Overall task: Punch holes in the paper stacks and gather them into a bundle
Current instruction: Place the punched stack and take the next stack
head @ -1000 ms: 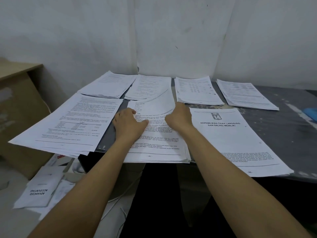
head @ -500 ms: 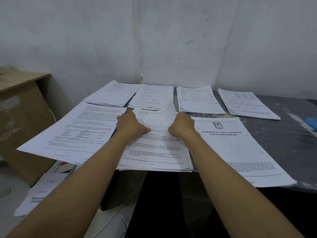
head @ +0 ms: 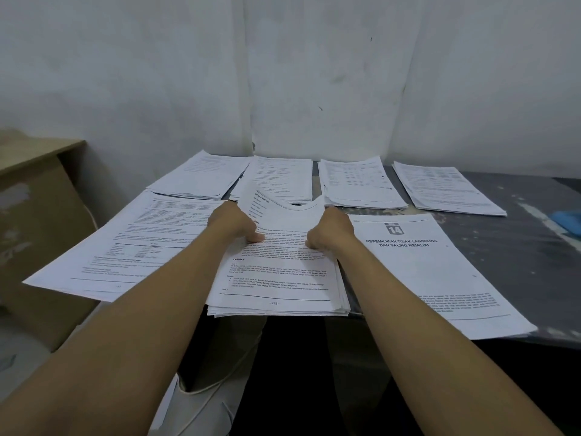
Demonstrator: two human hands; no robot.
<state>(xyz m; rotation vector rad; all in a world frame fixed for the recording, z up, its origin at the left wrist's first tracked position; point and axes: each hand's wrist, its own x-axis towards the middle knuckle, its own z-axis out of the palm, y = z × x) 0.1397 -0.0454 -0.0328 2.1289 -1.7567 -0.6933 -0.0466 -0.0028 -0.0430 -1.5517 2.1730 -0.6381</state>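
Gripping the middle paper stack [head: 276, 278] at both side edges, I hold its upper sheets so that their far end curls up toward me. My left hand [head: 234, 226] clamps the left edge with the thumb on top of the printed page, and my right hand [head: 330, 231] curls round the right edge in the same way. This stack lies at the near edge of the tabletop [head: 518, 247], its near end hanging slightly past the rim, with the page number 283 readable at the bottom.

Just beside it on my right lies a stack with the title page [head: 424, 262] marked 14. On my left a wide stack [head: 138, 243] reaches out past the tabletop's corner. Along the far side, against the white wall [head: 283, 73], four more stacks [head: 358, 184] sit in a row, close to each other. A blue object [head: 569, 220] shows at the right border; I cannot tell what it is. A brown cabinet [head: 34, 190] stands to the left.
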